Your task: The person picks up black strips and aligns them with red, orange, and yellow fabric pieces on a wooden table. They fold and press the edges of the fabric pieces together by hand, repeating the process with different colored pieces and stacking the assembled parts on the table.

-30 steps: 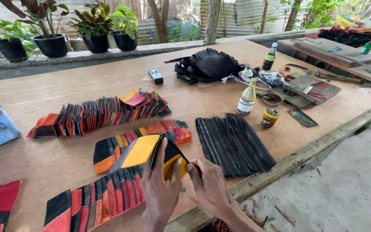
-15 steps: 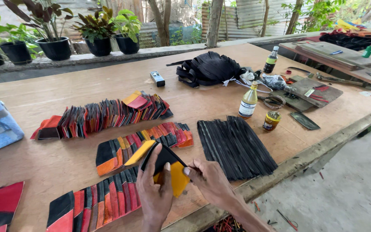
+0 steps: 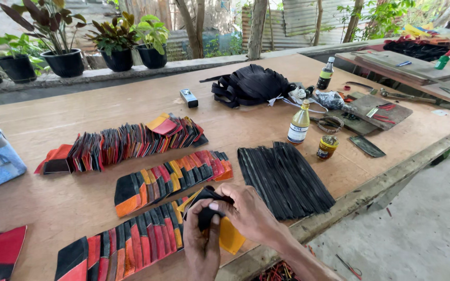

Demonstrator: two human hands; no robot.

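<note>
The piece pinched in both hands (image 3: 212, 211) is black outside with an orange-yellow flap (image 3: 231, 237) hanging below. Along the bench's near edge runs a row of cut pieces (image 3: 126, 247) — black banded with red, orange and yellow. The middle row (image 3: 175, 179) shows the same mix, and the far row (image 3: 126, 143) is mostly dark with red and yellow tops. Toward the right edge lies a plain black stack of strips (image 3: 285, 179). The bench (image 3: 105, 109) is pale brown wood. A yellowish bottle (image 3: 299, 125) carries a white label; the jar (image 3: 327, 147) beside it is amber.
</note>
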